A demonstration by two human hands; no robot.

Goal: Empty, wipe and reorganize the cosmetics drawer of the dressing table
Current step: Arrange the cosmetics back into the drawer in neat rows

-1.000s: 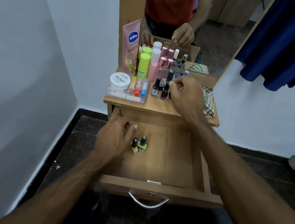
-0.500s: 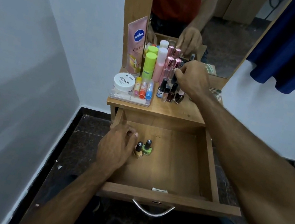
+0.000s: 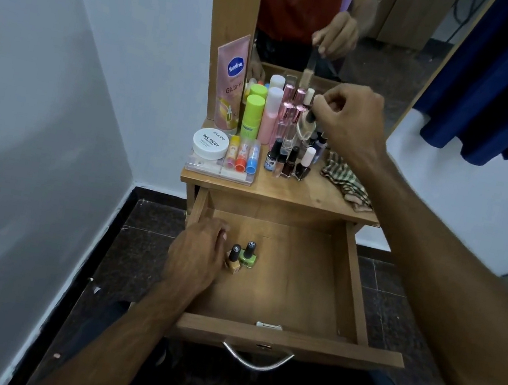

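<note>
The open wooden drawer point(image 3: 288, 339) holds two nail polish bottles, a yellow one point(image 3: 233, 262) and a green one point(image 3: 248, 255), standing at its left. My left hand point(image 3: 197, 257) rests inside the drawer with loosely curled fingers touching the yellow bottle. Above the tabletop point(image 3: 306, 196), my right hand point(image 3: 349, 117) pinches a pale nail polish bottle point(image 3: 305, 126) by its black cap, lifted over a cluster of dark polish bottles point(image 3: 288, 162). A checked cloth point(image 3: 346, 181) lies on the tabletop's right side.
A Vaseline tube point(image 3: 230, 86), a green-capped spray point(image 3: 252, 117), a pink bottle point(image 3: 270, 117) and pink perfume vials stand at the mirror. A white jar point(image 3: 210, 143) and lip balms point(image 3: 242, 156) sit on a clear box. A blue garment point(image 3: 502, 83) hangs right.
My right hand has risen from the polish cluster with a pale bottle pinched by its cap. My left hand has stayed beside the two bottles in the drawer.
</note>
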